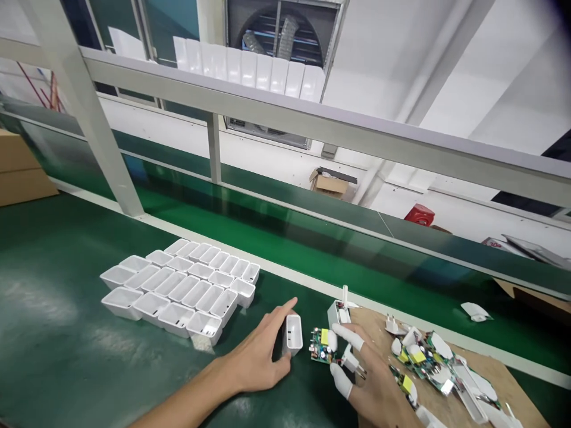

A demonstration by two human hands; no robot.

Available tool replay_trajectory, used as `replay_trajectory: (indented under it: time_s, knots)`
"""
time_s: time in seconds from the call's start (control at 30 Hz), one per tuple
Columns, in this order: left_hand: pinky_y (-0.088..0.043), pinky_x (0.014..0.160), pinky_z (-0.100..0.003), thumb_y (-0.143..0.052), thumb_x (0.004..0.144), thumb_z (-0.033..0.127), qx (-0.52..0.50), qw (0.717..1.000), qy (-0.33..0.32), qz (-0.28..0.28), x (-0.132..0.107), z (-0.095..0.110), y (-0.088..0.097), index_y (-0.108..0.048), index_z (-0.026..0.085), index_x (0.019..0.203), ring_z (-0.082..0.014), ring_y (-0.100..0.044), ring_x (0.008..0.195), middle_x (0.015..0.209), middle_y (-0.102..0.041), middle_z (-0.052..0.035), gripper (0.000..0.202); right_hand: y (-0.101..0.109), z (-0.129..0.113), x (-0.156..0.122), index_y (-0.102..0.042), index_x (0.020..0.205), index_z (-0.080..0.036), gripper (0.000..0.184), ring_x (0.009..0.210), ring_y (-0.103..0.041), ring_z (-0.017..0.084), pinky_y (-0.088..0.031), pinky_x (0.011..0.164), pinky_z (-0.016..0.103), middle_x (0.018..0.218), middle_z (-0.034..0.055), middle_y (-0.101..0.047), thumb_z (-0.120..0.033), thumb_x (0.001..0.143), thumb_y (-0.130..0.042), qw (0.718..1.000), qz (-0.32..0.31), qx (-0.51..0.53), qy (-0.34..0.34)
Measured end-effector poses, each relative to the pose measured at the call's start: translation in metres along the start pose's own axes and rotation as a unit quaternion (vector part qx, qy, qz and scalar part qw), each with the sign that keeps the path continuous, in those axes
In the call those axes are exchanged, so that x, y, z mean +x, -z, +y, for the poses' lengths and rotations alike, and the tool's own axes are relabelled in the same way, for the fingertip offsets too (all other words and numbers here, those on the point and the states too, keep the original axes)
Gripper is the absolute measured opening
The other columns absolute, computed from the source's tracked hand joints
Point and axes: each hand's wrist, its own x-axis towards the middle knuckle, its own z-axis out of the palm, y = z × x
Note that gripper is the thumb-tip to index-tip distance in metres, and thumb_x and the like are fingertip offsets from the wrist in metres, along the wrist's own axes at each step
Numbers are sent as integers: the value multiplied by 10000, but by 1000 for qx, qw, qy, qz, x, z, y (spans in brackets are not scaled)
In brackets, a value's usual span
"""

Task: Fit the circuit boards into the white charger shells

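Observation:
My left hand has its thumb and fingers about a small white plastic case, whose open side faces me; the index finger points away past it. To its right, my right hand, with white finger cots on thumb and index finger, holds a green circuit board with a yellow block on it. A white plug with metal pins hangs by the board, between those fingers. Just beyond the right hand stands another white case with parts in it.
Rows of open white cases stand on the green table at left. At right, several circuit boards with plugs lie heaped on brown cardboard. A metal frame and a green conveyor belt run behind. A white piece lies on the belt.

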Motion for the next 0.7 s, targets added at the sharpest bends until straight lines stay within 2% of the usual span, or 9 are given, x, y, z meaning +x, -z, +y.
replay_trajectory:
  time_s: [0.07,0.13,0.23,0.3,0.33,0.4,0.47,0.6,0.7]
  knots:
    - [-350,1214,-644,-682,900,294,31,999,29,9,-2,3,0,-104,366,1645,-416,-373,1506,1565,-433,-137,946,3,-3,7,-469,1482,-269,551,1313,-636,278,-592,1047,378,1423,103,-617,-214,946,-585,1000,16,-18,15]
    - [-430,1152,-630,-733,883,389,55,997,54,10,-2,7,2,-180,349,1636,-439,-456,1438,1530,-458,-151,935,5,-6,14,-454,1502,-273,565,1327,-624,295,-590,1051,414,1420,108,-618,-219,953,-572,999,23,-23,27]
    - [-512,1061,-602,-860,747,534,56,995,80,-22,-2,14,8,-142,339,1651,-445,-569,1307,1576,-395,-161,1171,3,-7,20,-433,1518,-260,560,1341,-602,309,-576,1063,469,1418,127,-605,-217,971,-549,999,25,-23,38]
    - [-499,1073,-606,-931,630,559,51,993,89,-51,-2,16,12,-137,321,1652,-465,-547,1327,1619,-348,-165,1317,-1,-6,20,-439,1512,-255,548,1321,-611,313,-587,1041,468,1404,131,-606,-223,977,-552,998,41,-29,35]
    - [-490,1083,-602,-940,625,535,52,993,91,-61,-2,16,13,-217,303,1629,-459,-547,1327,1589,-400,-158,1258,-3,-5,19,-449,1505,-254,543,1305,-619,317,-591,1031,469,1397,131,-609,-229,974,-562,998,50,-35,28]
    - [-506,1049,-575,-936,660,457,56,992,93,-64,-1,14,11,-469,263,1456,-411,-612,1220,1380,-590,-115,943,-6,-6,15,-468,1488,-251,539,1269,-631,331,-598,1010,474,1384,136,-610,-238,962,-587,997,62,-46,16]
    - [-530,990,-528,-926,701,380,62,995,72,-38,1,11,6,-577,245,1247,-348,-642,1092,1180,-657,-64,662,-9,-9,11,-464,1488,-248,551,1254,-623,339,-601,989,474,1378,146,-598,-234,954,-599,997,69,-45,12]
    - [-518,1001,-481,-888,777,268,87,995,-19,40,7,5,-6,-533,272,1295,-317,-575,1148,1262,-617,-69,628,-12,-25,5,-429,1510,-245,586,1258,-606,335,-590,982,480,1340,158,-582,-154,946,-558,993,107,-9,49]
    - [-531,980,-468,-815,841,206,101,991,-56,70,11,2,-10,-495,301,1348,-311,-560,1143,1298,-592,-80,607,-18,-32,5,-419,1521,-247,649,1241,-617,346,-587,978,504,1291,156,-611,-103,903,-552,991,116,-7,73]
